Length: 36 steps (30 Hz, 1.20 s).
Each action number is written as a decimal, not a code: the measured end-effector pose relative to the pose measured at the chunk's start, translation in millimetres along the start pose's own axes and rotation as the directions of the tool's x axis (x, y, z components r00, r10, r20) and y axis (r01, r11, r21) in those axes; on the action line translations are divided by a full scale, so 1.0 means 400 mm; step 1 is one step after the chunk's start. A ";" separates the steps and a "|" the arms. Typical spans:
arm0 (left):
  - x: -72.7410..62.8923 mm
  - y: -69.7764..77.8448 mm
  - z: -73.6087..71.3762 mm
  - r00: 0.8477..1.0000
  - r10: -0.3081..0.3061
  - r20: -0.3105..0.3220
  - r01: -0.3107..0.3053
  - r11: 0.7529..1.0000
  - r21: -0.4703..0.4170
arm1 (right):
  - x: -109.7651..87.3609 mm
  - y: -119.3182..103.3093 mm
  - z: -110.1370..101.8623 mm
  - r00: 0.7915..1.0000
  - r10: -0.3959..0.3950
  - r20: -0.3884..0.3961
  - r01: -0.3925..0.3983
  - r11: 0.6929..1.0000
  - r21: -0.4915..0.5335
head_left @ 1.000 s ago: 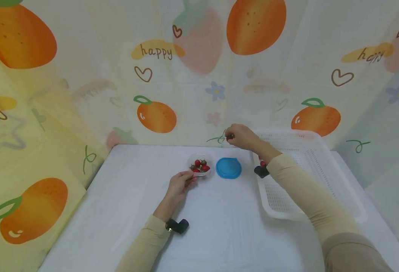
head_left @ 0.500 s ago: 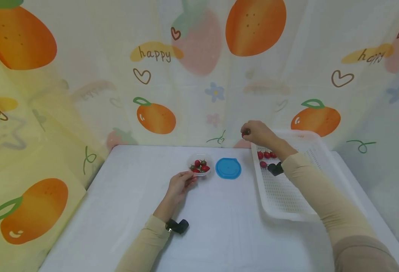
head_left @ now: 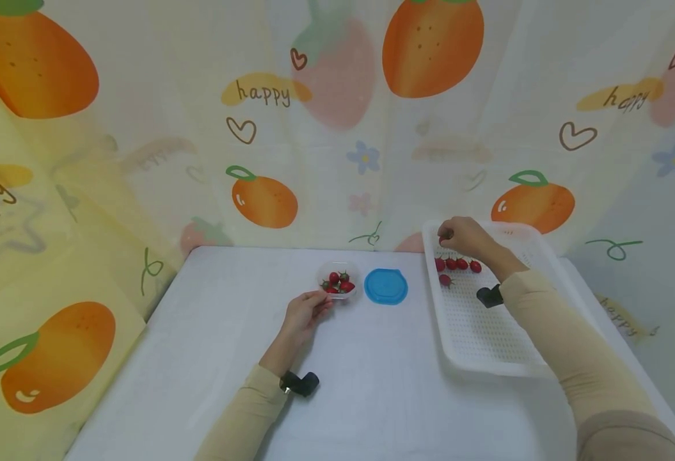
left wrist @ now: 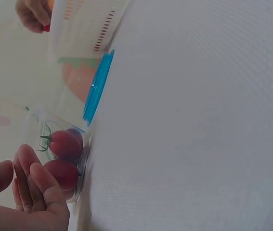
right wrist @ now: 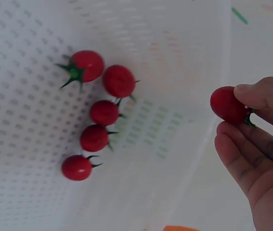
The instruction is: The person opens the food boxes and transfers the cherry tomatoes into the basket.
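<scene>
My left hand (head_left: 302, 317) holds the near rim of a small clear plastic tub (head_left: 337, 266). Several cherry tomatoes with green stems (left wrist: 65, 144) lie in that tub. Its lower fingers are loosely bent against the tub's outside in the left wrist view. My right hand (head_left: 468, 238) is over the back left corner of a white perforated basket (head_left: 458, 349). Between thumb and fingers it pinches one cherry tomato (right wrist: 227, 104), stem toward the palm. Inside the basket sit several more cherry tomatoes (right wrist: 104, 113), most of them in a row near the wall.
A round blue lid (head_left: 386, 286) lies flat on the white tablecloth (head_left: 372, 384) between tub and basket. Behind the table hangs a fruit-patterned curtain (head_left: 325, 186). The basket's raised left wall (head_left: 431, 275) stands beside the lid.
My right hand has carried its cherry tomato rightward from behind the lid to the basket's back left corner. More tomatoes in the basket are now uncovered. The left hand has stayed at the tub.
</scene>
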<state>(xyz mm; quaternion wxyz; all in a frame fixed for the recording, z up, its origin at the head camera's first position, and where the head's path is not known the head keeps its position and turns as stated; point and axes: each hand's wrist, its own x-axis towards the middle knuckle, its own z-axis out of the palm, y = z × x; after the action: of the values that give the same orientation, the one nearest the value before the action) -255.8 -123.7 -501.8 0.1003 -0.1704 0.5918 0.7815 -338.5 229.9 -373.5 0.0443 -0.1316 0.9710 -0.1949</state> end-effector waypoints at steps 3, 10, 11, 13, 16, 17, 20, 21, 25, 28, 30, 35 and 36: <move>0.000 -0.001 0.000 1.000 0.005 0.001 -0.005 1.000 0.003 | -0.006 0.026 0.009 1.000 0.023 0.016 -0.023 1.000 -0.006; 0.001 -0.007 0.000 1.000 0.021 0.007 -0.022 1.000 0.014 | -0.017 0.070 0.035 0.996 0.074 0.058 -0.073 0.997 -0.021; 0.002 -0.007 -0.001 1.000 0.020 0.008 -0.020 1.000 0.014 | -0.017 0.076 0.039 0.994 0.084 0.067 -0.083 0.996 -0.019; 0.004 -0.009 -0.002 1.000 0.020 0.012 -0.020 1.000 0.010 | -0.016 0.088 0.047 0.991 0.101 0.088 -0.099 0.995 -0.017; 0.006 -0.009 -0.002 1.000 0.019 0.014 -0.019 1.000 0.007 | -0.020 0.100 0.059 0.986 0.115 0.119 -0.114 0.993 -0.016; 0.007 -0.010 -0.002 1.000 0.018 0.013 -0.018 1.000 0.006 | -0.021 0.103 0.063 0.986 0.112 0.121 -0.111 0.994 -0.021; 0.008 -0.010 -0.003 1.000 0.016 0.008 -0.016 1.000 0.006 | -0.026 0.111 0.077 0.986 0.103 0.129 -0.101 0.995 -0.025; 0.008 -0.010 -0.003 1.000 0.013 0.005 -0.013 1.000 0.004 | -0.027 0.112 0.082 0.986 0.103 0.130 -0.101 0.995 -0.025; 0.009 -0.010 -0.005 1.000 0.001 -0.008 -0.001 1.000 -0.007 | -0.029 0.116 0.101 0.980 0.135 0.147 -0.137 0.991 0.003; 0.008 -0.011 -0.006 1.000 -0.005 -0.014 0.005 1.000 -0.013 | -0.030 0.118 0.113 0.973 0.155 0.169 -0.158 0.987 0.002; 0.006 -0.010 -0.006 1.000 -0.009 -0.014 0.009 1.000 -0.006 | -0.030 0.117 0.120 0.968 0.173 0.180 -0.174 0.985 -0.007; 0.009 -0.016 -0.006 1.000 -0.001 -0.009 0.001 1.000 0.008 | -0.025 0.120 0.135 0.960 0.185 0.208 -0.179 0.983 -0.048; 0.009 -0.018 -0.006 1.000 0.003 -0.010 -0.003 1.000 0.009 | -0.024 0.122 0.137 0.960 0.184 0.212 -0.177 0.983 -0.051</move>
<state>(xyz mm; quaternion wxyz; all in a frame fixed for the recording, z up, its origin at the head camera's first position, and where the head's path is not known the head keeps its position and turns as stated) -256.3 -124.0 -510.1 0.0970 -0.1727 0.5961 0.7781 -333.2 255.8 -442.7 0.1650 -0.0638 0.9713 -0.1590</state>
